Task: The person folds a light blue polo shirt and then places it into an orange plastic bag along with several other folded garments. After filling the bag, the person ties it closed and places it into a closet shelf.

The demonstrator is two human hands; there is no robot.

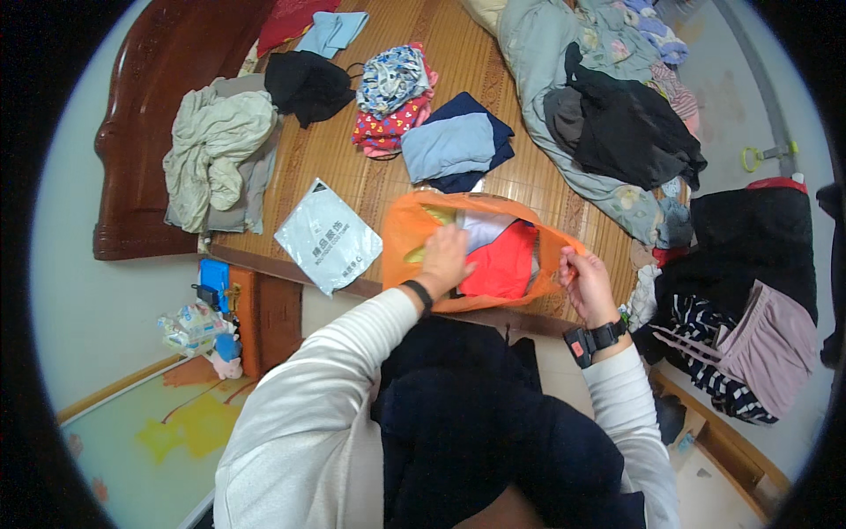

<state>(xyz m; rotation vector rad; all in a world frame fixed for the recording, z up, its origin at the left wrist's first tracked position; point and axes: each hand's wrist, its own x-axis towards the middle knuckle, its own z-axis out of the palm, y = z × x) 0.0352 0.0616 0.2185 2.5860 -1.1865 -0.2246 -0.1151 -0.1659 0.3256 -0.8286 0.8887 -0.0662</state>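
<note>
An orange plastic bag (pixel 404 218) lies with its mouth open at the near edge of the bed. Inside it show red cloth (pixel 500 264), white cloth (pixel 481 227) and something yellow-green (pixel 439 213). My left hand (pixel 447 256) reaches into the bag's mouth, palm down over the contents, its fingers partly apart; no held item shows. At the bag's right rim, my right hand (pixel 584 278) pinches the orange plastic between thumb and fingers. To the left of the bag is a flat, pale printed plastic package (pixel 330 237). Folded light blue cloth (pixel 449 142) on navy cloth (pixel 502 130) lies just beyond the bag.
Patterned clothes (pixel 391 82), a black garment (pixel 307 86) and a crumpled pale cloth (pixel 215 149) lie on the bamboo mat (pixel 304 155). A floral quilt (pixel 538 53) with a dark garment (pixel 628 125) occupies the right side. More clothes (pixel 770 350) are piled at far right.
</note>
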